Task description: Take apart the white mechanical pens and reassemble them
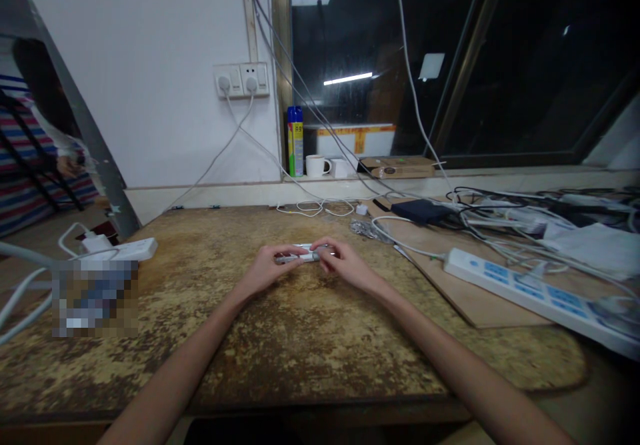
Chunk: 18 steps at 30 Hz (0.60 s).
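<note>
I have the pen-like stick (309, 257) lying crosswise, its long axis running left to right, roughly in line with the table's near edge. It is white and grey, and I can't make out which end is the tip. A second pale strip shows just behind it, too small for me to name.

Around it I see worn wood on the table (300, 338), with a broad stretch between the hands and the near edge. To the right, the board (475, 305) sets a slanting limit, with the power strip (543, 292) lying across it. The crinkled bag (370, 230) sits near, beyond the right hand (345, 265). The white cable (320, 208) loops along the back.

My left hand (267, 268) is narrowed on the stick's left part, thumb on the near side, fingers beyond. The right hand has its fingers curled in a pinch at the right end, covering it. I can't tell whether the stick touches the wood.
</note>
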Each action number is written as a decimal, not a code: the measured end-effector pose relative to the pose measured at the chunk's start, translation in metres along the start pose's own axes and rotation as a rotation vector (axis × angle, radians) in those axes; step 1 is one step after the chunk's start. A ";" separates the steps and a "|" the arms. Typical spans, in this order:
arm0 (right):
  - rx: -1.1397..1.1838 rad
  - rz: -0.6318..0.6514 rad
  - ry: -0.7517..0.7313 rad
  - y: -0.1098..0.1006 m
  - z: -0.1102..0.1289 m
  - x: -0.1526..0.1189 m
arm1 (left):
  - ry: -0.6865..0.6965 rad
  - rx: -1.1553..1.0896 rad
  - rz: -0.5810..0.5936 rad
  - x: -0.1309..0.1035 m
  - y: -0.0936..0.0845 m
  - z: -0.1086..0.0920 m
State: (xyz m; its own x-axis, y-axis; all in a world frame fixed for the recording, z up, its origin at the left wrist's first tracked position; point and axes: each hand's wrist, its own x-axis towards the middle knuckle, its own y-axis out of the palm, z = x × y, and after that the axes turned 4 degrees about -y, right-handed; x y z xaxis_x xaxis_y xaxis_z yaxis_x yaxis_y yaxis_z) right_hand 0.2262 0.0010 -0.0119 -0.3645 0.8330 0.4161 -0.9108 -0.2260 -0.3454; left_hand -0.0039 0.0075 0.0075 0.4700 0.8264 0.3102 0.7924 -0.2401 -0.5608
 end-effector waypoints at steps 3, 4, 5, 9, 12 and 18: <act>0.029 0.022 0.020 0.000 -0.001 0.000 | 0.000 -0.005 0.001 0.000 0.001 -0.001; 0.021 0.008 0.008 0.000 -0.001 0.000 | -0.001 -0.005 -0.003 -0.001 0.001 -0.001; 0.008 -0.015 -0.010 0.000 -0.001 0.000 | -0.001 -0.004 -0.006 -0.001 0.001 -0.002; -0.016 -0.049 -0.045 -0.001 0.001 0.001 | -0.004 0.000 -0.020 0.000 0.000 -0.001; 0.022 -0.010 -0.019 -0.002 0.006 -0.001 | 0.008 0.007 -0.025 0.000 0.000 0.002; 0.130 0.067 0.039 -0.005 0.008 0.001 | -0.033 -0.035 -0.026 0.000 0.001 0.001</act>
State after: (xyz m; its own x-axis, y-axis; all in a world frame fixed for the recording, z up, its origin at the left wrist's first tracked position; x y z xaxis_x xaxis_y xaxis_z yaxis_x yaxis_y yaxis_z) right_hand 0.2287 -0.0015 -0.0034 -0.4198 0.8322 0.3623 -0.9031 -0.3431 -0.2583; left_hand -0.0032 0.0078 0.0067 0.4360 0.8490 0.2986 0.8179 -0.2354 -0.5250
